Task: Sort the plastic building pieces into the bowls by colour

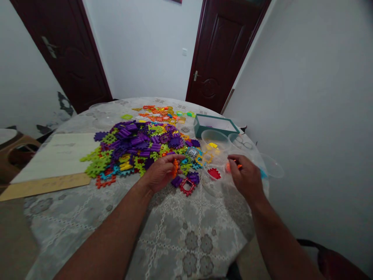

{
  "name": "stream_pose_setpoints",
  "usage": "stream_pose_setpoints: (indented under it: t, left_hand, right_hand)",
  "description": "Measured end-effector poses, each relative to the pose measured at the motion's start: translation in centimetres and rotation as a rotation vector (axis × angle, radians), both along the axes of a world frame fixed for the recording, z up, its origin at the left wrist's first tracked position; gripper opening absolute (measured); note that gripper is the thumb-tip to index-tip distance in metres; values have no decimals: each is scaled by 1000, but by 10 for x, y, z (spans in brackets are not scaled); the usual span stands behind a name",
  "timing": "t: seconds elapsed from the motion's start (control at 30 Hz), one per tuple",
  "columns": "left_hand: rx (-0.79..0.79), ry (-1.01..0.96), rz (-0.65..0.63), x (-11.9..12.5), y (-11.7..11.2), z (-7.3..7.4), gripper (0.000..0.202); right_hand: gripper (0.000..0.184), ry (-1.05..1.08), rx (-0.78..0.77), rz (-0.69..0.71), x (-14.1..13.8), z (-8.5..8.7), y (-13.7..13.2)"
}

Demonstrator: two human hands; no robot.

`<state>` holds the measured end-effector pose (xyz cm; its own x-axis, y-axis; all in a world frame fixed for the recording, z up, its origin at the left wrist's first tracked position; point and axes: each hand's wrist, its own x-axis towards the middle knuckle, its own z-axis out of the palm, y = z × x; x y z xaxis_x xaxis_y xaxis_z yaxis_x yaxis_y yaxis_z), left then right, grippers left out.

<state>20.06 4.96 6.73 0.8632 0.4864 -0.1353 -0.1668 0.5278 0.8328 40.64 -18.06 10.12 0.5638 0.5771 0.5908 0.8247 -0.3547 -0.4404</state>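
Note:
A heap of flat plastic interlocking pieces (136,146), mostly purple and lime green, covers the middle of the round table (180,233). At the heap's near edge my left hand (161,171) is closed on an orange piece (175,168). Off to the right, my right hand (244,175) pinches another orange piece (233,166) over clear plastic bowls. One bowl (214,175) holds a red piece; another bowl (215,142) holds yellow ones. A red square piece (187,186) and purple pieces lie just below my left hand.
A teal box (215,125) stands behind the bowls. More orange and green pieces (159,112) lie at the table's far side. A white board (58,153) and a cardboard strip (43,186) lie at left. Two dark doors are in the back walls.

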Motion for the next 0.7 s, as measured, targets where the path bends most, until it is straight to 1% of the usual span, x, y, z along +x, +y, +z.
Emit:
stream_pose_setpoints:
  t: [0.1,0.17,0.2,0.27,0.33,0.43,0.53,0.6,0.63,0.7]
  left_hand:
    - [1,-1,11,0,-1,0,43]
    - [0,-18,18,0,-2,1,41]
    - [2,-26,21,0,-2,2,41]
    - [8,-33,19,0,-1,3,40]
    - [14,-27,6,0,0,3,39]
    - [28,-33,-25,-1,2,4,40]
    - [78,-21,-63,-2,2,4,40]
    - [106,7,-65,-2,1,4,41]
    - [119,18,-52,-1,1,3,42]
    - [158,28,-1,-1,0,1,41]
  right_hand:
    - [23,37,-48,289,-46,0,17]
    - [28,15,-103,471,-73,-2,30]
    - [32,-3,-136,536,-84,-4,36]
    - [39,-35,-213,603,-101,-7,50]
    - [41,-66,-285,598,-110,-10,61]
    - [34,-87,-317,548,-112,-14,70]
    - [22,-45,-236,537,-106,-14,67]
    - [17,-14,-151,521,-97,-10,57]
    - [16,-9,-110,487,-91,-7,50]
    - [16,-30,-40,366,-72,0,33]
